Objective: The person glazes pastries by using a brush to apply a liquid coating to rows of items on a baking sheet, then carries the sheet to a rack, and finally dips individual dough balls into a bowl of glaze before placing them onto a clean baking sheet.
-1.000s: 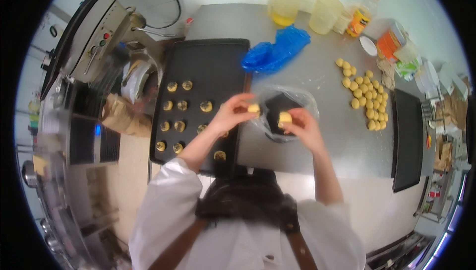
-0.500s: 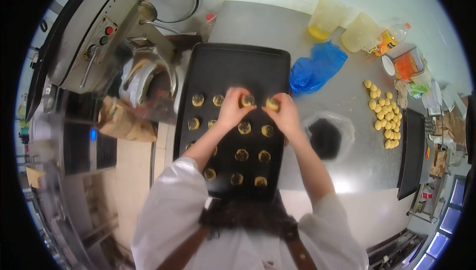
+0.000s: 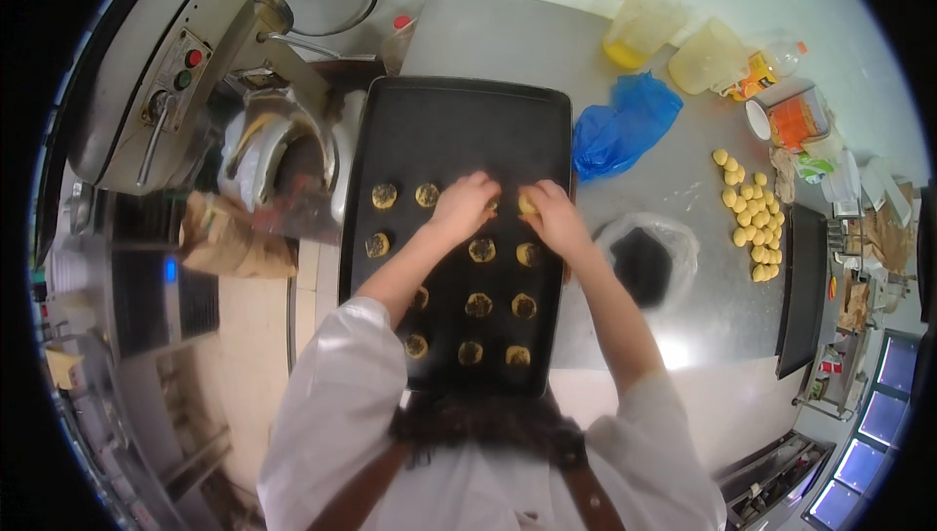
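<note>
A black baking tray [image 3: 464, 131] lies before me with rows of round yellow dough pieces [image 3: 482, 250] topped with dark seeds. My left hand [image 3: 467, 207] is over the tray, its fingers curled at a seeded dough piece [image 3: 493, 207] that shows only in part. Beside it, my right hand [image 3: 556, 221] pinches another dough ball [image 3: 528, 204] close to the tray's right side. Both hands are low, at the row farthest from me; whether these two pieces touch the tray is hidden.
Right of the tray, a clear plastic bag [image 3: 685, 238] holds dark seeds. Farther right sits a cluster of plain dough balls [image 3: 753, 209]. A blue plastic bag [image 3: 630, 126], pitchers [image 3: 708, 58] and a bottle [image 3: 781, 61] stand behind. A mixer [image 3: 176, 72] is at left.
The dough pieces at my fingertips showed more plainly before; now my fingers cover more of them. My hands have come slightly closer together. The whole view has shifted a little.
</note>
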